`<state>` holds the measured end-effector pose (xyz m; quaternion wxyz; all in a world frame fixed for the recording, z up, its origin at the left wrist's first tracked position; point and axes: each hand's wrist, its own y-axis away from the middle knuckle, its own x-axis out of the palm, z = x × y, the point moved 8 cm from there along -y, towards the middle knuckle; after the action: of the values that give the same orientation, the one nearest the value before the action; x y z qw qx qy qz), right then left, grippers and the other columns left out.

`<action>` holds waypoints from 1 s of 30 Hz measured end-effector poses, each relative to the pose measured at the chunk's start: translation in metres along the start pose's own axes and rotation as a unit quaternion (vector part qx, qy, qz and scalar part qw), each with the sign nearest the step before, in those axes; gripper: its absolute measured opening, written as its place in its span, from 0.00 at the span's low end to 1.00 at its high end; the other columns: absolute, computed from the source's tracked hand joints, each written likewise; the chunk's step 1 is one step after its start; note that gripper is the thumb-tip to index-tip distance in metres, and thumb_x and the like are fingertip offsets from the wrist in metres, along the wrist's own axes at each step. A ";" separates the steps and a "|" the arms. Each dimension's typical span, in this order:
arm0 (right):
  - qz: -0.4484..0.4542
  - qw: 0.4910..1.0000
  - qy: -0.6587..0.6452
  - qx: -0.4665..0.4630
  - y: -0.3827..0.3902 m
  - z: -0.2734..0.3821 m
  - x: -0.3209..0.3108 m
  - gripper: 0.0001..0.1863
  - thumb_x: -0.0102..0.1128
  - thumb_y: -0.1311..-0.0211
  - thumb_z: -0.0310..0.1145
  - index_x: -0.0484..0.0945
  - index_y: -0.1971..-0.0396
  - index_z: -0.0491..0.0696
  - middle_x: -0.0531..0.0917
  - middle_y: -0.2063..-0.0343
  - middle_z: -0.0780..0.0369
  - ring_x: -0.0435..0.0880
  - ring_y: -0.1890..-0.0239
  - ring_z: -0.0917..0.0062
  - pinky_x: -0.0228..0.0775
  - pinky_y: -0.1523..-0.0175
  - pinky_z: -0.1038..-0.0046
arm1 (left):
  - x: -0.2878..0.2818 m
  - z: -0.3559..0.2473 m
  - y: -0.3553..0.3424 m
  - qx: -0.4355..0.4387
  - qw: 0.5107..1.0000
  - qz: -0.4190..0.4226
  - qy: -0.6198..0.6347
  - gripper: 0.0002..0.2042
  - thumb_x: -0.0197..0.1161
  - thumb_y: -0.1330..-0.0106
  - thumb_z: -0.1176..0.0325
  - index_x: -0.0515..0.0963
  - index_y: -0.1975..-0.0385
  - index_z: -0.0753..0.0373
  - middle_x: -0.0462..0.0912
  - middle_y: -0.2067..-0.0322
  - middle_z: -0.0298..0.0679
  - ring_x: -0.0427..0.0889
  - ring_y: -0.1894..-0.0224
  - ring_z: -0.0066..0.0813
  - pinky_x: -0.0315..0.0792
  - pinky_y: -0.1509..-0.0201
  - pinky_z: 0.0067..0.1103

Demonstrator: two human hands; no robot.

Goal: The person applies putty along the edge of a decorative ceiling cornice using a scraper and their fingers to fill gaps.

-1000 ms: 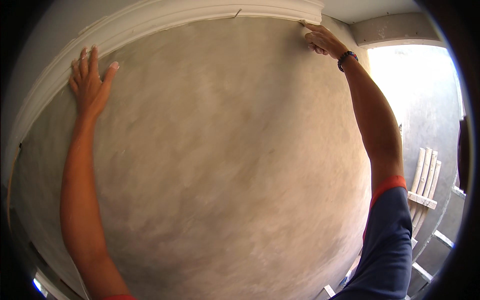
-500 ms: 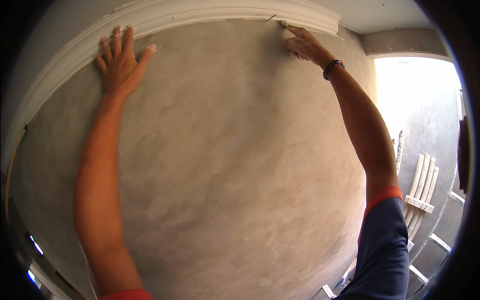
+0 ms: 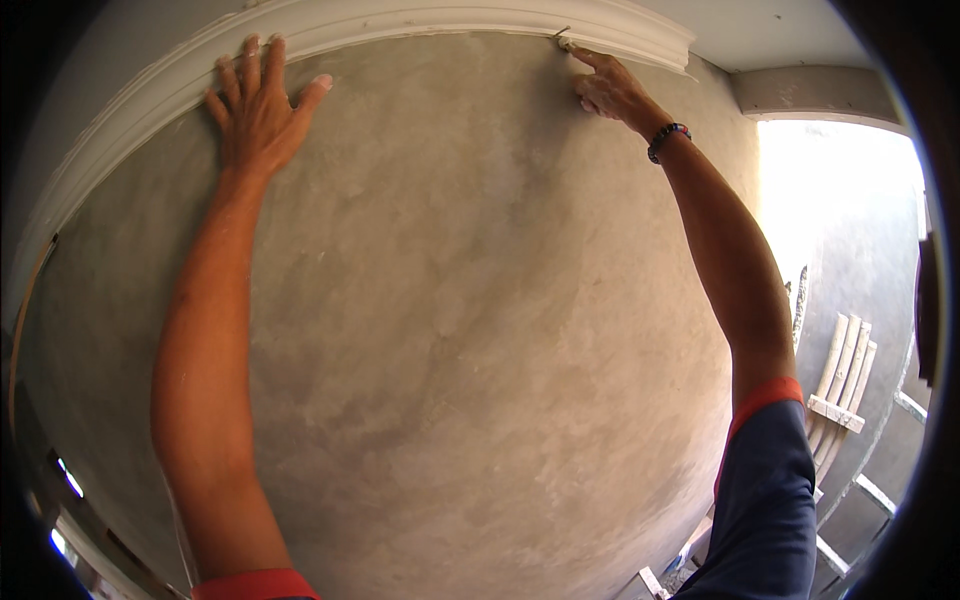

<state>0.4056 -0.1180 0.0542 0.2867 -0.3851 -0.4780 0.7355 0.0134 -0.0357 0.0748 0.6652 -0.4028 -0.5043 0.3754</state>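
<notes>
A white cornice moulding (image 3: 420, 22) runs along the top of a grey plastered wall (image 3: 450, 280). Against its lower edge and the wall, my left hand (image 3: 262, 110) lies flat with fingers spread; the fingertips are whitened. My right hand (image 3: 612, 92) reaches up near the moulding's right end, index finger stretched out and the other fingers curled under. At that fingertip is a small pale dab (image 3: 566, 44), touching the moulding's lower edge just below a thin nail (image 3: 562, 32) that sticks out. Whatever the curled fingers may hold is hidden. A dark beaded bracelet (image 3: 669, 142) circles my right wrist.
The ceiling (image 3: 770, 35) meets the moulding above. At the right, a beam (image 3: 815, 92) spans a bright opening. Beyond it stand pale poles (image 3: 845, 360) with a crosspiece (image 3: 836, 413) and a whitish ladder-like frame (image 3: 877, 494). A thin strip (image 3: 28, 310) edges the far left.
My right fingertip has slid left along the moulding's edge, closer to the nail. My left hand keeps its spread pose against the moulding; the whole view has shifted slightly.
</notes>
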 end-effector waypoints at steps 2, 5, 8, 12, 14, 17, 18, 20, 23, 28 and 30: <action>0.016 0.999 0.015 0.036 -0.001 0.003 0.006 0.30 0.48 0.38 0.28 0.61 0.33 0.52 0.72 0.85 0.66 0.69 0.84 0.84 0.61 0.81 0.79 | -0.002 -0.001 0.000 -0.003 1.000 0.011 0.005 0.39 0.48 0.36 0.35 0.52 0.30 0.51 0.46 0.28 0.39 0.38 0.27 0.52 0.35 0.29 0.52; 0.009 0.999 -0.010 -0.044 -0.007 0.006 0.018 0.30 0.49 0.38 0.27 0.62 0.34 0.49 0.72 0.84 0.65 0.71 0.83 0.83 0.64 0.80 0.78 | -0.003 -0.003 -0.003 -0.003 1.000 0.014 0.012 0.40 0.47 0.36 0.34 0.51 0.30 0.51 0.45 0.28 0.39 0.37 0.27 0.52 0.33 0.29 0.53; -0.016 0.996 -0.011 -0.085 -0.006 0.026 0.030 0.31 0.50 0.39 0.28 0.60 0.33 0.45 0.73 0.84 0.65 0.71 0.84 0.83 0.65 0.79 0.78 | -0.001 0.000 -0.002 -0.004 1.000 0.014 0.023 0.41 0.46 0.37 0.33 0.51 0.30 0.51 0.44 0.28 0.39 0.36 0.27 0.52 0.33 0.29 0.53; -0.014 0.997 0.011 -0.078 -0.010 0.048 0.039 0.23 0.50 0.36 0.27 0.67 0.40 0.41 0.72 0.83 0.67 0.71 0.83 0.83 0.64 0.80 0.78 | -0.004 -0.001 0.000 -0.007 0.999 -0.002 0.040 0.40 0.48 0.37 0.34 0.53 0.30 0.52 0.46 0.28 0.39 0.38 0.27 0.51 0.33 0.28 0.52; 0.027 0.996 -0.009 -0.082 -0.012 0.057 0.050 0.23 0.49 0.34 0.27 0.65 0.38 0.43 0.70 0.83 0.68 0.70 0.83 0.84 0.63 0.79 0.79 | -0.002 -0.003 0.000 -0.006 1.000 0.010 0.024 0.40 0.47 0.37 0.34 0.53 0.30 0.52 0.46 0.28 0.39 0.38 0.27 0.51 0.33 0.28 0.52; 0.066 0.986 -0.059 -0.143 -0.033 0.054 0.072 0.22 0.48 0.32 0.26 0.64 0.39 0.43 0.69 0.83 0.68 0.66 0.85 0.84 0.61 0.80 0.80 | -0.006 -0.004 -0.004 0.005 0.999 -0.008 0.044 0.39 0.50 0.37 0.37 0.54 0.31 0.53 0.50 0.29 0.40 0.42 0.27 0.50 0.34 0.29 0.52; 0.082 0.982 -0.062 -0.160 -0.038 0.055 0.083 0.21 0.47 0.32 0.26 0.64 0.40 0.44 0.69 0.82 0.68 0.65 0.86 0.84 0.61 0.80 0.80 | -0.006 -0.003 -0.001 0.010 0.998 -0.015 0.057 0.38 0.52 0.36 0.39 0.54 0.31 0.53 0.52 0.30 0.41 0.44 0.27 0.49 0.34 0.29 0.52; 0.086 0.980 -0.022 -0.180 -0.044 0.061 0.093 0.17 0.49 0.33 0.26 0.66 0.45 0.45 0.71 0.81 0.66 0.67 0.84 0.83 0.62 0.79 0.79 | -0.014 -0.013 -0.010 -0.012 0.992 0.100 0.070 0.39 0.54 0.36 0.43 0.52 0.30 0.59 0.47 0.29 0.42 0.41 0.27 0.48 0.33 0.27 0.47; 0.030 0.950 0.103 -0.292 -0.056 0.086 0.111 0.07 0.56 0.40 0.29 0.75 0.61 0.48 0.76 0.78 0.63 0.76 0.75 0.77 0.70 0.72 0.74 | -0.009 -0.008 -0.014 0.027 0.991 0.091 0.098 0.40 0.56 0.36 0.47 0.51 0.31 0.65 0.50 0.30 0.45 0.43 0.27 0.47 0.34 0.26 0.45; -0.166 0.766 0.271 -0.558 -0.031 0.151 0.159 0.08 0.61 0.47 0.34 0.81 0.67 0.51 0.81 0.75 0.56 0.80 0.67 0.67 0.74 0.61 0.68 | -0.007 -0.001 -0.014 0.095 0.987 0.018 0.130 0.39 0.57 0.37 0.51 0.52 0.32 0.67 0.58 0.33 0.50 0.51 0.29 0.50 0.39 0.27 0.45; -0.088 0.861 0.224 -0.447 -0.052 0.163 0.181 0.12 0.60 0.46 0.33 0.81 0.61 0.49 0.82 0.74 0.55 0.81 0.66 0.68 0.75 0.62 0.69 | -0.016 0.001 -0.014 0.104 0.981 -0.009 0.164 0.38 0.57 0.37 0.53 0.53 0.32 0.67 0.60 0.34 0.50 0.53 0.30 0.51 0.40 0.28 0.46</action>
<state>0.1738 -0.0344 0.0898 0.2464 -0.5829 -0.7103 0.3083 0.0102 -0.0556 0.0816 0.7806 -0.3826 -0.3500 0.3490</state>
